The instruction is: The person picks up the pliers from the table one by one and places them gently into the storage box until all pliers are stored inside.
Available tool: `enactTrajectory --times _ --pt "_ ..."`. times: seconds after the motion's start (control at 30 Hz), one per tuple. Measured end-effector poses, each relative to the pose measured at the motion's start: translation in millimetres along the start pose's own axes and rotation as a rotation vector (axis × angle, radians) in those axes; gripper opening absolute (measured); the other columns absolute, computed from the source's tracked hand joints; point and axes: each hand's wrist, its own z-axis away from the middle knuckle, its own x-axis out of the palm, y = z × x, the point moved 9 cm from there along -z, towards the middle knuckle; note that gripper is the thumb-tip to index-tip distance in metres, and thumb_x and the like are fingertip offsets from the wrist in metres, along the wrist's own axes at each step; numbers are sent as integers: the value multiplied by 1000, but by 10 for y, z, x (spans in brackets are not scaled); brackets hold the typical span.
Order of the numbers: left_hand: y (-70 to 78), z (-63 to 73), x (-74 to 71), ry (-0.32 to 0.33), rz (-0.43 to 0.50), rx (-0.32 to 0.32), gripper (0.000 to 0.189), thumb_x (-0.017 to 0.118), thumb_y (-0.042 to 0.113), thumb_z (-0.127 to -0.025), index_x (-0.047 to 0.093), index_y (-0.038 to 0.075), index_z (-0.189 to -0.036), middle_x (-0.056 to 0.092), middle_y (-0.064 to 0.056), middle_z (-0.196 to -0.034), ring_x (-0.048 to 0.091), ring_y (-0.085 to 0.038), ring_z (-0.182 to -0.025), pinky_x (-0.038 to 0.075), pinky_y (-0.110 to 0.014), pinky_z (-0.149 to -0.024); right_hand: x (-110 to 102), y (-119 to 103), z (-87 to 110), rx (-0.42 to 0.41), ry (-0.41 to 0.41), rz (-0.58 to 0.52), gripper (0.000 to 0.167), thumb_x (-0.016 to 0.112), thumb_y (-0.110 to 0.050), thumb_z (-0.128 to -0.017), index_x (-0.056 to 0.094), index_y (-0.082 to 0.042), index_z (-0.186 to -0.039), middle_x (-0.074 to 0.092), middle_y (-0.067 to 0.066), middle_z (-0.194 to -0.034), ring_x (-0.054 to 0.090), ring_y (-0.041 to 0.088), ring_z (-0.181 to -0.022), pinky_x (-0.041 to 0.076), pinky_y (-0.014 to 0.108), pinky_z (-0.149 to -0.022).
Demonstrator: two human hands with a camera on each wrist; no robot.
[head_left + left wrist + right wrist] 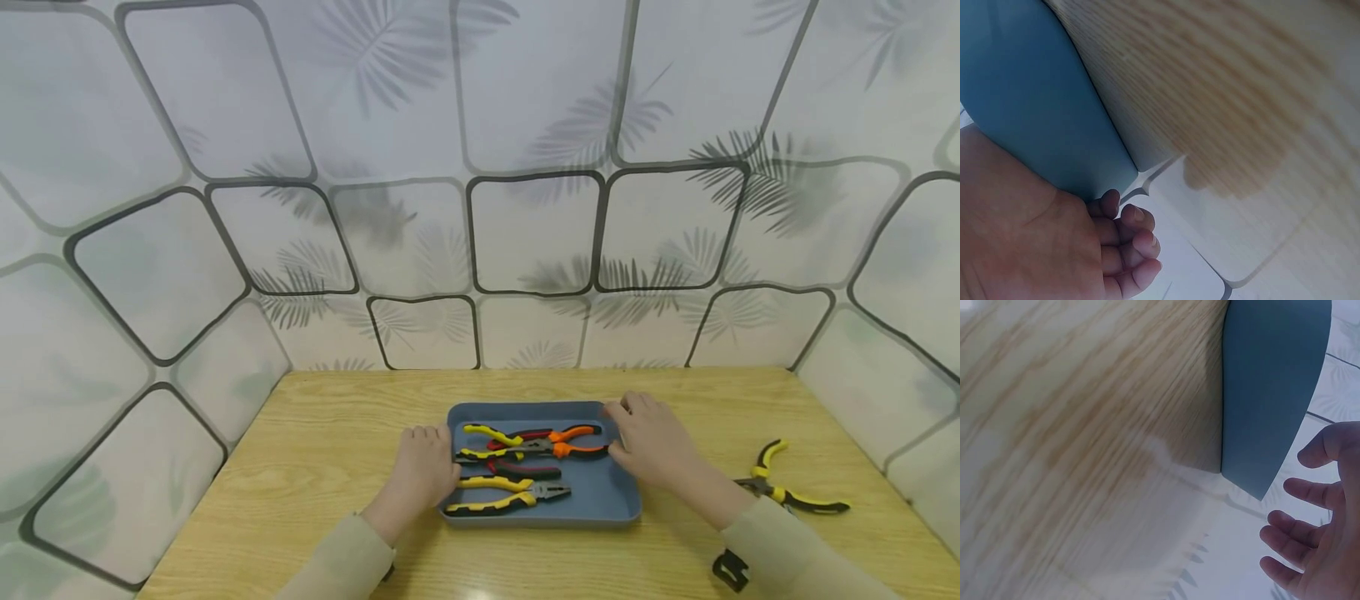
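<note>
A shallow blue-grey tray [600, 500] lies on the table with several pliers in it. Nearest its front are yellow-and-black combination pliers [517, 493], jaws toward the right. Behind them, orange-handled pliers [573, 442], red-and-black pliers [525, 471] and another yellow-and-black pair [491, 433] overlap. My left hand [423, 462] holds the tray's left side, its palm along the outer wall and its fingers curled; the thumb is hidden in the left wrist view. At the right side's back corner is my right hand [652, 437], fingers loosely bent and spread beside the wall [1272, 381].
Yellow-and-black pliers [772, 483] with spread handles lie on the table right of the tray, partly behind my right forearm. The wooden table [337, 433] ends against a patterned cloth wall [532, 233] at the back and sides.
</note>
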Motion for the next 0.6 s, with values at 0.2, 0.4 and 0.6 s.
enactTrajectory --times 0.2,0.4,0.6 --pt "5 7 -23 -3 9 1 43 59 46 -100 56 3 -104 65 -13 -97 65 -27 -95 52 -43 -92 -26 38 43 2 12 12 32 78 -21 -88 68 -11 -117 59 8 -99 53 23 -85 47 42 -72" --pt "3 9 -29 -9 24 0 43 59 45 -100 56 3 -106 66 -13 -98 64 -28 -96 52 -43 -94 -48 65 86 16 5 4 32 79 -21 -89 68 -12 -117 57 6 -98 51 21 -85 45 41 -72" --pt "3 17 -42 1 20 5 42 59 45 -101 55 3 -102 65 -13 -96 64 -28 -94 52 -43 -92 -39 135 137 16 27 4 33 81 -22 -88 68 -11 -116 58 7 -99 54 22 -86 47 43 -73"
